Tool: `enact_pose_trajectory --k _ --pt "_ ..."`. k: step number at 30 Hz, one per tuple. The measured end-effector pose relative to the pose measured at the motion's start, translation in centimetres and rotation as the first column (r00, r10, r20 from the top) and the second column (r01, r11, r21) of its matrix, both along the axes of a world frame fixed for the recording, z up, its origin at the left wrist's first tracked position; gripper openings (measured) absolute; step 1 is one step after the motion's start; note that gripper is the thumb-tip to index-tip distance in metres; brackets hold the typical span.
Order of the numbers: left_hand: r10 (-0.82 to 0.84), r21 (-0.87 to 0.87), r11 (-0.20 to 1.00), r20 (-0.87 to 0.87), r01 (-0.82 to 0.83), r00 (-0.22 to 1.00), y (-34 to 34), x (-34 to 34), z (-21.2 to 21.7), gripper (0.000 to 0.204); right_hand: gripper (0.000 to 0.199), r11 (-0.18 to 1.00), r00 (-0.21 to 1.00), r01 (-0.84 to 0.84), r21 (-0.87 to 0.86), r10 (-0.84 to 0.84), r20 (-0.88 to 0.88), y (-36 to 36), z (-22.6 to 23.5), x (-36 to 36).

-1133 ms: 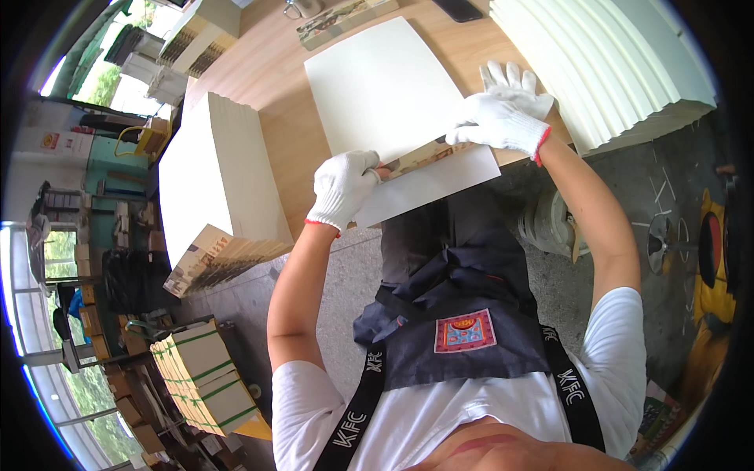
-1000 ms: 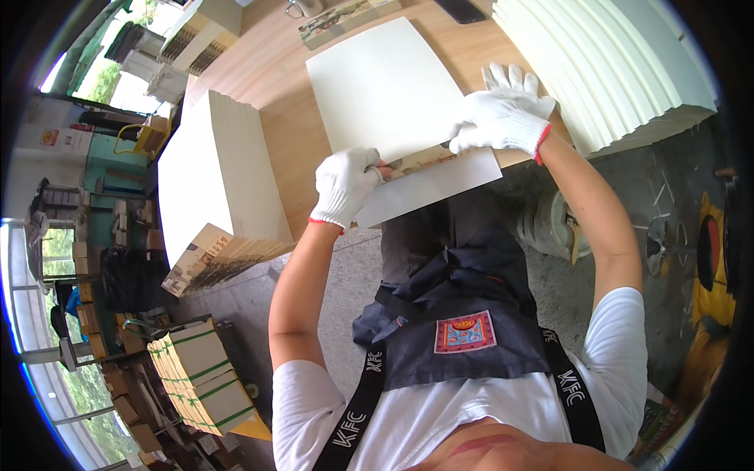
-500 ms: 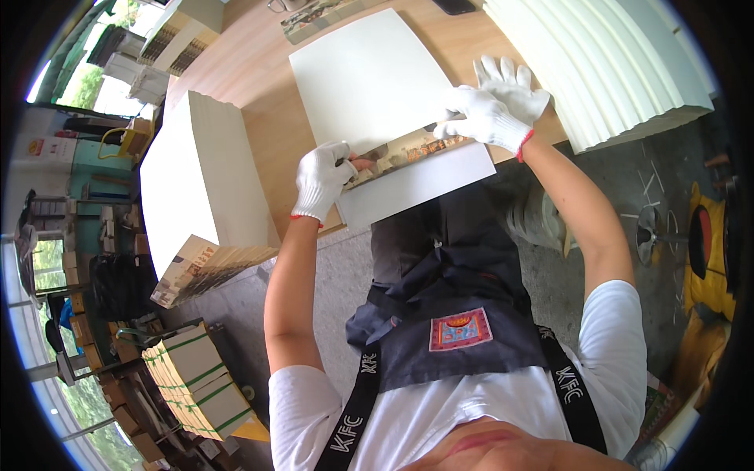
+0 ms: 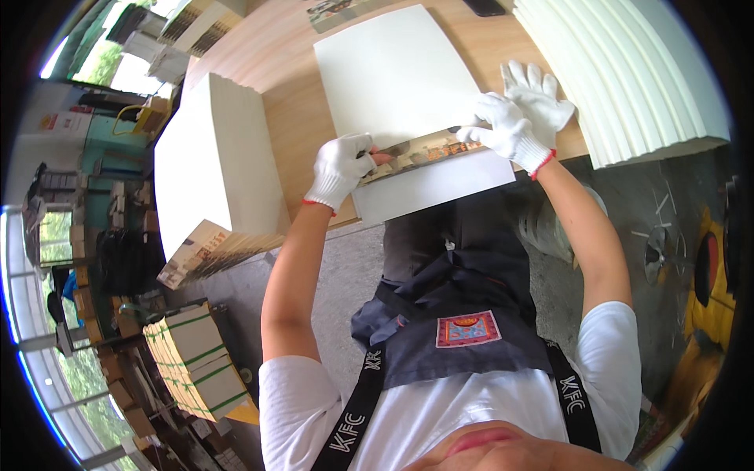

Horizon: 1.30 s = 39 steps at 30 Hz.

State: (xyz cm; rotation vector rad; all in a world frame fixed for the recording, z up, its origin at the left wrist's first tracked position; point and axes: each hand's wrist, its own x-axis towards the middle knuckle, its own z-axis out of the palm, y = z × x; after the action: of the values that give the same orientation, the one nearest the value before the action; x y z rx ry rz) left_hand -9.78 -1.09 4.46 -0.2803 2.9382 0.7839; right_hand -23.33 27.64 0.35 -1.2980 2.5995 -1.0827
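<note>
In front of me lies a large white sheet (image 4: pixel 397 71) with a printed brown picture strip (image 4: pixel 420 151) across its near part. Nearer my body, a white flap (image 4: pixel 436 184) juts past the table's edge. My left hand (image 4: pixel 342 169), in a white glove with bare fingertips showing, is closed on the strip's left end. At the strip's right end, my gloved right hand (image 4: pixel 506 129) touches the sheet's edge, thumb stretched along the strip and fingers apart from it. A spare white glove (image 4: pixel 542 102) lies flat just beyond that hand.
A tall stack of white folded covers (image 4: pixel 224 157) with printed edges stands at left on the wooden table (image 4: pixel 275 102). Thick white stacks (image 4: pixel 628 78) fill the right side. A dark phone (image 4: pixel 484 6) lies at the back. Green-strapped bundles (image 4: pixel 192 361) stand low at left.
The view has shifted, so the table scene sits farther right. My right fingers have drawn back and bent a little at the sheet's edge. My left hand keeps its place on the strip.
</note>
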Motion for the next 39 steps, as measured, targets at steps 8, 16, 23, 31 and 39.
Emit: enact_pose_trajectory --k 8,16,23,31,39 --pt "-0.167 -0.225 0.959 0.039 0.172 0.985 0.0 -1.6 0.7 0.066 0.025 0.997 0.993 0.066 -0.037 -0.07 -0.099 0.2 0.3 0.8" --pt "-0.71 -0.318 0.446 0.444 0.837 0.547 3.5 -8.0 5.9 0.093 0.019 0.995 1.0 0.028 -0.093 -0.028 -0.003 -0.1 0.1 0.3" --pt "-0.611 -0.163 0.308 0.721 0.937 0.326 6.1 -11.0 5.3 0.1 0.021 0.95 0.838 0.313 0.008 -0.272 -0.472 1.4 1.8 0.1" --pt "-0.659 -0.153 0.313 0.676 0.937 0.33 5.7 -11.4 5.0 0.107 0.025 0.901 0.844 0.363 -0.236 -0.425 -0.327 6.5 0.1 -0.6" --pt "-0.656 -0.089 0.433 0.651 0.897 0.382 5.7 -12.0 3.6 0.1 0.016 0.926 0.791 -0.306 0.223 0.378 -0.481 -0.2 2.5 2.8"
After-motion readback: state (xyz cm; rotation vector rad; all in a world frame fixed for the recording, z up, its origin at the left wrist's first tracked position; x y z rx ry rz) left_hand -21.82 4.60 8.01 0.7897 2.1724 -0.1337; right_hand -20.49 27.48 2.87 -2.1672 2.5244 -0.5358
